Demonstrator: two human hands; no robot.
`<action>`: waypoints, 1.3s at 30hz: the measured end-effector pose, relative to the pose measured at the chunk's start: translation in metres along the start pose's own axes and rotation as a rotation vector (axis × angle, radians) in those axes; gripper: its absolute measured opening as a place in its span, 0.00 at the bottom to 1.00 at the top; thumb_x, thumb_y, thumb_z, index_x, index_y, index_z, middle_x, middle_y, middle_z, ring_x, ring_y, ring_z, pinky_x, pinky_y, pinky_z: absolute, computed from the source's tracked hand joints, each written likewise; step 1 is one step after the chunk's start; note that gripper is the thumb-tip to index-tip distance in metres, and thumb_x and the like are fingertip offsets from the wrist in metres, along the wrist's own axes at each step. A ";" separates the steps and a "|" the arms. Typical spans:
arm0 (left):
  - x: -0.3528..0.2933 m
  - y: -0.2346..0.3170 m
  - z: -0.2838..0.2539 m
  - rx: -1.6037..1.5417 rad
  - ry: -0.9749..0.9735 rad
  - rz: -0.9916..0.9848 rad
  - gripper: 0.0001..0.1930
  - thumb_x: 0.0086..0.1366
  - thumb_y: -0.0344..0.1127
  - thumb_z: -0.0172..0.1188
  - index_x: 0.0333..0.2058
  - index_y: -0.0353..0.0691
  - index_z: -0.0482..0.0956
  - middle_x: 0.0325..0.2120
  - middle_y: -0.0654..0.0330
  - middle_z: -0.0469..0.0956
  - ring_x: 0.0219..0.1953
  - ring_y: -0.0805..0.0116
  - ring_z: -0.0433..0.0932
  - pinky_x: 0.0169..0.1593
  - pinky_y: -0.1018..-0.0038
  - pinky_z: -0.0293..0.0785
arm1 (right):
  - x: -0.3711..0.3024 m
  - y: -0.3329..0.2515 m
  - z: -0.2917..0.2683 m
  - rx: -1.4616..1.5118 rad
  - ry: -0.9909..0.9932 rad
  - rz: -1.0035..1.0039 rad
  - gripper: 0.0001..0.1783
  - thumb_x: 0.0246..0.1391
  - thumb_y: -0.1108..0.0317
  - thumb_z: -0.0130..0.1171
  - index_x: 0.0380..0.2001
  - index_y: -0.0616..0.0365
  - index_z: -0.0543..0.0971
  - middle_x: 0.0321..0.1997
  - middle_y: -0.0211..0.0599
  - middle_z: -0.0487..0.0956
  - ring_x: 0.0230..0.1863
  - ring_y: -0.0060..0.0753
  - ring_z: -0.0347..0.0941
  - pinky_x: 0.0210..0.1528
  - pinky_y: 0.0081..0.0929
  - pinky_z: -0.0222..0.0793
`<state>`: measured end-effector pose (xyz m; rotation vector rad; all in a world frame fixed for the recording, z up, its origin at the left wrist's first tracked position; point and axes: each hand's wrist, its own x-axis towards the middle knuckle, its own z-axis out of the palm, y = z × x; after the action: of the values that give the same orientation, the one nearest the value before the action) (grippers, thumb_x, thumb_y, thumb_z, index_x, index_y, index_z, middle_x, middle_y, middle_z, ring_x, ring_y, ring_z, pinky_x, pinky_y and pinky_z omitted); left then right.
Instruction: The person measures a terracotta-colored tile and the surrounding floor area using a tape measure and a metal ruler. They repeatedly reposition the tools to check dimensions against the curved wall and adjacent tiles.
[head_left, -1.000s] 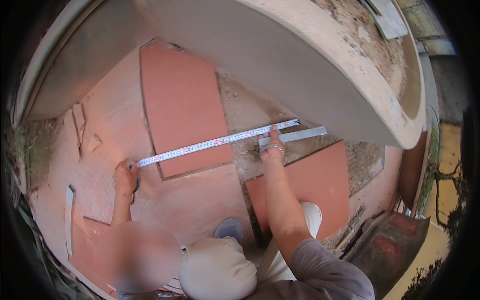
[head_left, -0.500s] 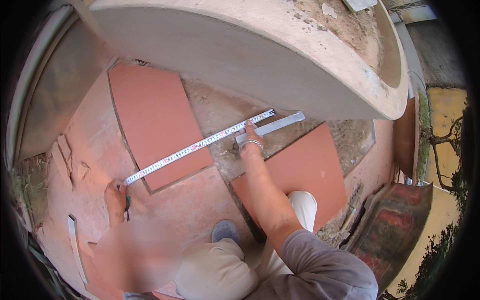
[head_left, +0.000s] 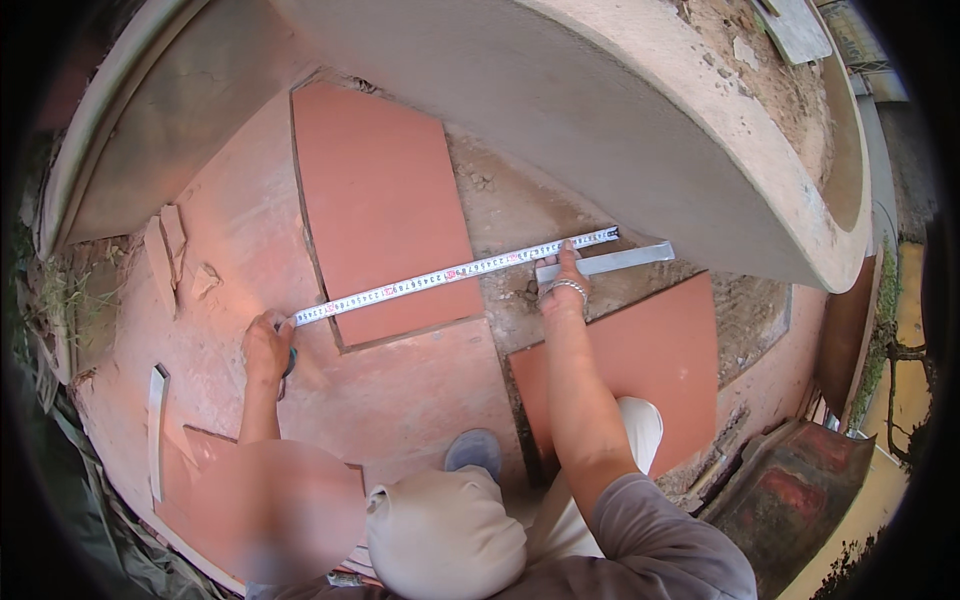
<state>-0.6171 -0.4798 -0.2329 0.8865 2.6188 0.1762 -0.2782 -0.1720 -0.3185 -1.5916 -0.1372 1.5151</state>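
A white tape measure (head_left: pixel 425 281) is pulled out between my hands across the lower part of the far-left red tile (head_left: pixel 385 190). My left hand (head_left: pixel 268 348) is closed around its dark case, mostly hidden by the fingers, on the pinkish floor left of the tile. Near the tape's far end, my right hand (head_left: pixel 562 280) holds the blade between its fingers. A silver metal bar (head_left: pixel 620 261) lies against that hand, angled away from the tape toward the curved wall; whether the fingers also grip it is unclear. A second red tile (head_left: pixel 625 360) lies beneath my right forearm.
A curved concrete planter wall (head_left: pixel 620 130) bounds the far side. Rough bare ground (head_left: pixel 510 190) shows between the tiles. Broken tile pieces (head_left: pixel 165 250) and another metal bar (head_left: pixel 158 430) lie at the left. A worn reddish-brown curved piece (head_left: pixel 795 500) stands at lower right.
The view has shifted, so the scene sits farther right in the picture. Both hands keep their hold, and the tape stays stretched over the tile in much the same place.
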 end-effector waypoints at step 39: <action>0.002 0.002 -0.002 0.034 -0.070 -0.061 0.12 0.60 0.38 0.66 0.35 0.34 0.80 0.34 0.43 0.80 0.39 0.43 0.79 0.45 0.55 0.74 | 0.003 0.001 -0.003 -0.005 -0.018 -0.007 0.15 0.61 0.65 0.64 0.46 0.59 0.76 0.33 0.30 0.75 0.29 0.24 0.73 0.32 0.27 0.76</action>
<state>-0.6181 -0.4767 -0.2310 0.8082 2.5870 0.0829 -0.2761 -0.1725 -0.3216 -1.5799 -0.1565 1.5246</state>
